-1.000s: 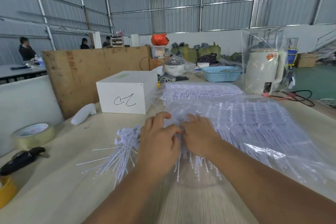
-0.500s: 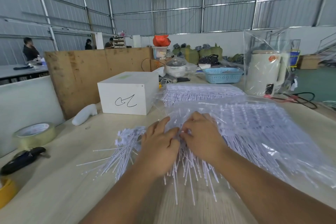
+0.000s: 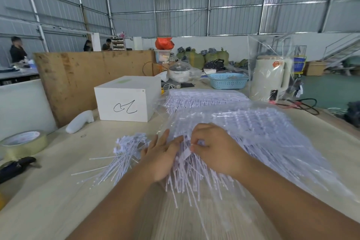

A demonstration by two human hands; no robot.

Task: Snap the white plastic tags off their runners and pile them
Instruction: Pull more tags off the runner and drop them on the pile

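Because the unsnapped tags [image 3: 243,142] lie as a thick sheet of runners in a clear plastic wrap [image 3: 292,161] on the table [image 3: 58,210], both hands work at its near left edge, where the stems fan out free of the wrap; this placement keeps the bulk of the stock weighted and still while one tag is worked loose. The right hand [image 3: 218,152] is curled, thumb and forefinger pinching a small white tag head at the edge of the sheet; the grip sits close to the joint, judged to concentrate the bending force there. The left hand [image 3: 161,154] lies with fingers extended and nearly straight, holding nothing, its fingertips touching the stems just beside the pinch; it is judged to brace the sheet against the pull. The pile of detached tags [image 3: 124,152] lies just left of the left hand, stems roughly parallel and pointing toward the person, within a short sweep of the work point. A second stack of runners [image 3: 204,97] waits farther back, beside the white box [image 3: 124,99]; a tape roll [image 3: 23,142] sits at the far left, well apart from the work.
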